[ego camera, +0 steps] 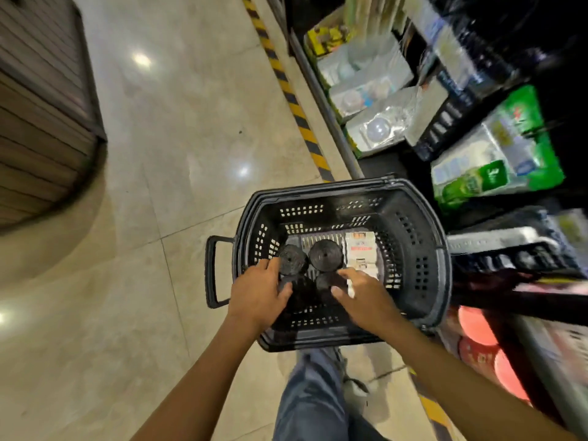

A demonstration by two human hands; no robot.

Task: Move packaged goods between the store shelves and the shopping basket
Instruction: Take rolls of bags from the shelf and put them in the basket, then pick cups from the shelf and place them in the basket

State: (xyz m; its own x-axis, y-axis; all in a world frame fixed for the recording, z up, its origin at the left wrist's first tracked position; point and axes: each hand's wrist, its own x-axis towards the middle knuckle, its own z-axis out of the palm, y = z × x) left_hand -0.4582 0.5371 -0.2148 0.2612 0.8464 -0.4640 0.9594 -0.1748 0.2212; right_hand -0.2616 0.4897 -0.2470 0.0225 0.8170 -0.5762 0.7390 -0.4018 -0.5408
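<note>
Partly under right hand (366, 300) — black roll (324, 281)

A shop aisle: shelves (327, 100) along the right edge carry boxed bulbs (378, 128) and green packs (496, 160). A black shopping basket (442, 265) stands on the glossy tile floor (178, 138), beside striped hazard tape (286, 87). A roller shutter (41, 122) is at the left.
</note>
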